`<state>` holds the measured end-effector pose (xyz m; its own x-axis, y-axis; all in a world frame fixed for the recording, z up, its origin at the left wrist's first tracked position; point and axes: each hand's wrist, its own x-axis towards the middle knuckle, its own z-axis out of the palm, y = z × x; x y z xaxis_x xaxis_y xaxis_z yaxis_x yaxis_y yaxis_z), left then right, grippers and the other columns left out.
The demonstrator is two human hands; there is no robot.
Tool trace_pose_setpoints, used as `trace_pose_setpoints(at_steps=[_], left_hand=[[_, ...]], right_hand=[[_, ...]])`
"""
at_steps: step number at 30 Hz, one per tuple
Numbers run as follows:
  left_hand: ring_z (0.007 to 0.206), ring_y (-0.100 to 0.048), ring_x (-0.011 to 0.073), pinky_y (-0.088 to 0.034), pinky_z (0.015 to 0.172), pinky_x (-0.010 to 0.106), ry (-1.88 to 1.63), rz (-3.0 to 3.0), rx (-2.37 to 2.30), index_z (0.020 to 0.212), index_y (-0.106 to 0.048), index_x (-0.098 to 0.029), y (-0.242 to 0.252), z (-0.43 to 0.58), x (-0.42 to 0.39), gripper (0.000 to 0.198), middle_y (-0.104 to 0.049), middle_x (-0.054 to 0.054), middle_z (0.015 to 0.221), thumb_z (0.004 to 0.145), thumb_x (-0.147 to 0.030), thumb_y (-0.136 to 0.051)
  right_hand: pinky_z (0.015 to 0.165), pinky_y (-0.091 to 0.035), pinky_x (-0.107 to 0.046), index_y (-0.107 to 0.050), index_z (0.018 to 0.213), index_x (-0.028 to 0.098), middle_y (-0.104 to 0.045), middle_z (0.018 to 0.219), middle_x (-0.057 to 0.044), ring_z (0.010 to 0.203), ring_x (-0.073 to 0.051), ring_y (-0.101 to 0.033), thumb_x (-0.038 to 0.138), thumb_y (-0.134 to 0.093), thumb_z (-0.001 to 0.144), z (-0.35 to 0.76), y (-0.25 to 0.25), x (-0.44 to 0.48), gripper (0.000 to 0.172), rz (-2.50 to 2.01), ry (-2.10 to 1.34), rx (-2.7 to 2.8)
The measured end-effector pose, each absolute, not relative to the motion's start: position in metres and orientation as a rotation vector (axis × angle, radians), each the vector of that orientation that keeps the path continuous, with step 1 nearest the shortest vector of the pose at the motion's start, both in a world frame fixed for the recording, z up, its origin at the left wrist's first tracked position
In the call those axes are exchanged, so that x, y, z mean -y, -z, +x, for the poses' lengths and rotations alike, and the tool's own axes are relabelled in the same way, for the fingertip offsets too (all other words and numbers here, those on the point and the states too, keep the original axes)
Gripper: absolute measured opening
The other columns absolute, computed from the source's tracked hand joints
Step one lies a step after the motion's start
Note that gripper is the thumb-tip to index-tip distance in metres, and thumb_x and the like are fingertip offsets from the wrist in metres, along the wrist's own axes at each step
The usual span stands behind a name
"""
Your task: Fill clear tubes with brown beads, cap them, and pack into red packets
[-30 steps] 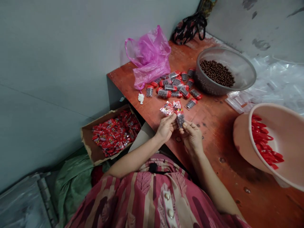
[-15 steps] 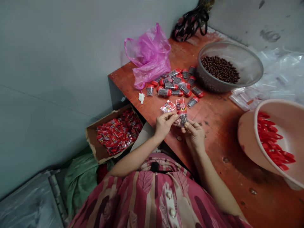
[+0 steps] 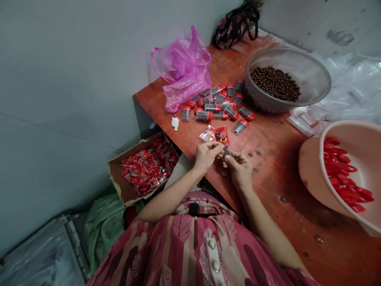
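Pinch grip: left hand (image 3: 206, 157) and right hand (image 3: 239, 170) together on a red foil sachet (image 3: 222, 136), lower end of dark beads (image 3: 226, 151) clamped, seemingly to keep them settled there.

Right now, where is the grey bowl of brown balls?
In the head view, the grey bowl sits at the upper right of the table, beside the red-capped tubes, above the pink basin.

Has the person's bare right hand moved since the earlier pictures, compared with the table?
Yes: its fingertips shifted left, toward the left hand, and now sit directly above the small round dark mark on the orange-red tabletop.
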<state>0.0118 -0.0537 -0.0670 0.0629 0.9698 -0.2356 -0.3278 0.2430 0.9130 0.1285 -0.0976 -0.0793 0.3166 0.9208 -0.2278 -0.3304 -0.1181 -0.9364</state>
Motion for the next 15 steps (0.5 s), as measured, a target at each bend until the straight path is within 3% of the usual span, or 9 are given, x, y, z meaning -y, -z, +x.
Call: trace_pose_setpoints(at_steps=[4,8,15], left_hand=[[0.054,-0.058,0.0078,-0.046,0.054,0.018,-1.22,0.693,-1.033,0.072,-0.067,-0.014,0.072,0.01,0.055,0.022,-0.063,-0.001,0.061,0.068,-0.035,-0.072],[0.072,-0.064,0.0123,-0.05,0.07,0.024,-1.145,0.574,-0.775,0.087,-0.067,-0.014,0.071,0.01,0.054,0.037,-0.069,0.004,0.079,0.067,-0.043,-0.075],[0.076,-0.066,0.0164,-0.05,0.073,0.027,-1.08,0.407,-0.702,0.07,-0.061,-0.012,0.069,0.025,0.046,0.039,-0.066,0.004,0.069,0.058,-0.042,-0.082]], right_hand=[[0.05,-0.05,-0.021,-0.066,0.085,0.016,-0.068,0.068,0.001,0.051,-0.008,-0.059,0.024,-0.077,0.064,0.132,0.079,0.094,0.025,-1.217,-1.086,0.603],[0.047,-0.051,-0.022,-0.066,0.082,0.016,-0.068,0.067,0.001,0.049,-0.01,-0.06,0.026,-0.078,0.063,0.135,0.078,0.093,0.024,-1.239,-1.171,0.62],[0.053,-0.054,-0.023,-0.065,0.086,0.018,-0.068,0.072,0.002,0.054,-0.01,-0.062,0.027,-0.078,0.065,0.128,0.074,0.1,0.026,-1.302,-1.076,0.709]])
